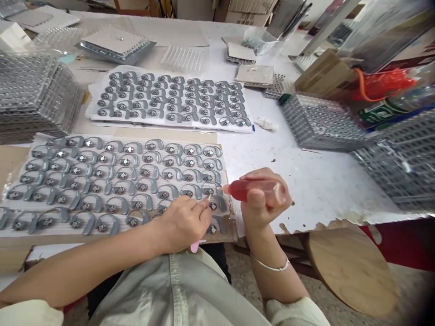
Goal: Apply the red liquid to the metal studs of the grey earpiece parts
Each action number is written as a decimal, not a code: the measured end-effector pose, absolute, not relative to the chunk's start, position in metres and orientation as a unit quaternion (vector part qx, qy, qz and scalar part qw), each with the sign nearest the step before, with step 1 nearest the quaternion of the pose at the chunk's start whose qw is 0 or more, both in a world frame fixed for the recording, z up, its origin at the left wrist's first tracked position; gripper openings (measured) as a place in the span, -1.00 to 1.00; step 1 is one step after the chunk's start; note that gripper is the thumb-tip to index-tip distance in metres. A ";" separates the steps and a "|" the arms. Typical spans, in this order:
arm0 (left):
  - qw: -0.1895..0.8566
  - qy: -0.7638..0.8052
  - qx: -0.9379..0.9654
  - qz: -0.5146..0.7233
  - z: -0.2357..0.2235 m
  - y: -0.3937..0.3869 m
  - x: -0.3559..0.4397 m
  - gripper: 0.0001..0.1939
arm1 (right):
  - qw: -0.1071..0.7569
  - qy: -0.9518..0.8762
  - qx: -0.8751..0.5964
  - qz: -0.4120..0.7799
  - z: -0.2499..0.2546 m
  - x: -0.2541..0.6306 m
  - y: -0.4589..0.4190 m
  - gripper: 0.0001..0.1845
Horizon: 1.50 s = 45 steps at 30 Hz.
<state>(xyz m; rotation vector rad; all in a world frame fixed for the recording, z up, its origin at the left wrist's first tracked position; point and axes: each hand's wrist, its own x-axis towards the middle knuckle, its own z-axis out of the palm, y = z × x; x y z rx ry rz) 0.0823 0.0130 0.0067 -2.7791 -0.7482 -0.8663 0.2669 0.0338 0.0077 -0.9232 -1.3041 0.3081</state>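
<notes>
Right now, both hands are working apart at the right edge of a cardboard sheet [102,240].

The left hand [183,224], nearer, is pinching a pink-handled pick [195,246] over a grey hook-shaped part [208,191]; the right hand [265,199] is gripping a red squeeze bottle [253,189], lying sideways, nozzle pointing left at that part.

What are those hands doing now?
Left hand: pink-handled tool at a grey hooked part. Right hand: red squeeze bottle, nozzle beside it. Nothing blocking.
</notes>
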 end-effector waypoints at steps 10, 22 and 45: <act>0.096 -0.252 -0.921 -0.280 0.008 0.009 0.086 -0.83 | 0.596 -0.699 -0.384 0.089 0.003 0.265 0.038 -0.79; 0.078 -0.265 -0.918 -0.286 0.007 0.011 0.086 -0.83 | 0.567 -0.720 -0.395 0.056 0.001 0.264 0.038 -0.79; 0.070 -0.267 -0.919 -0.281 0.005 0.012 0.084 -0.81 | 0.597 -0.698 -0.393 0.049 0.000 0.263 0.041 -0.82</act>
